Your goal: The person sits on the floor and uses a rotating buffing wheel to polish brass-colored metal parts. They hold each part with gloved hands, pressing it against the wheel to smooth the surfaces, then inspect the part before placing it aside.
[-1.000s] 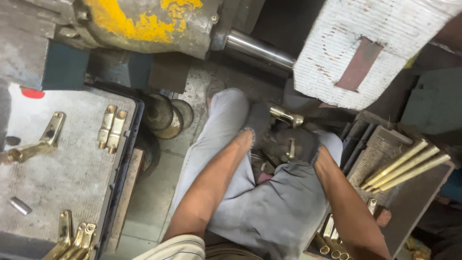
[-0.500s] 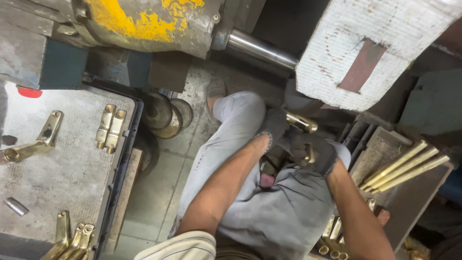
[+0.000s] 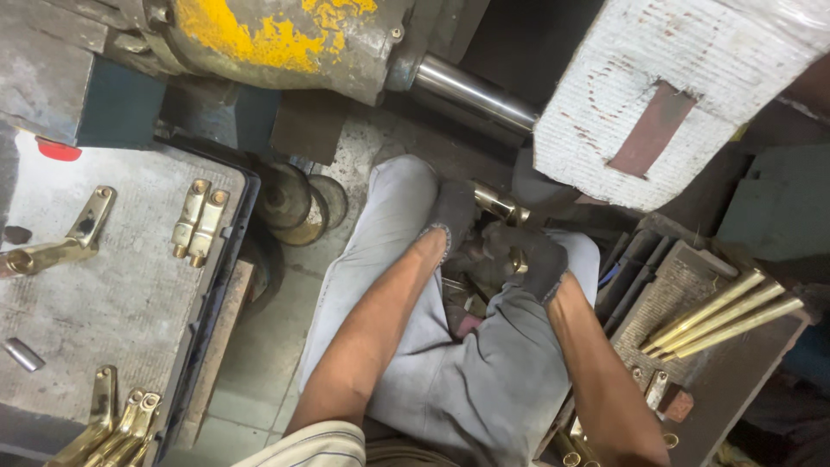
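You hold a brass part [image 3: 500,206] with both hands above your lap, just under the big white buffing wheel [image 3: 666,95]. Your left hand [image 3: 451,216], in a dark glove, is closed around the near end of the part. Your right hand [image 3: 536,255], also gloved, grips it from the other side, and the shiny end of the part shows between the two gloves. Your knees in grey trousers [image 3: 432,372] are below the hands. On your left is a grey tray [image 3: 112,294] with a pair of brass fittings [image 3: 197,223] lying on it, well apart from your hands. On your right, long brass rods [image 3: 722,316] lie on a dark box.
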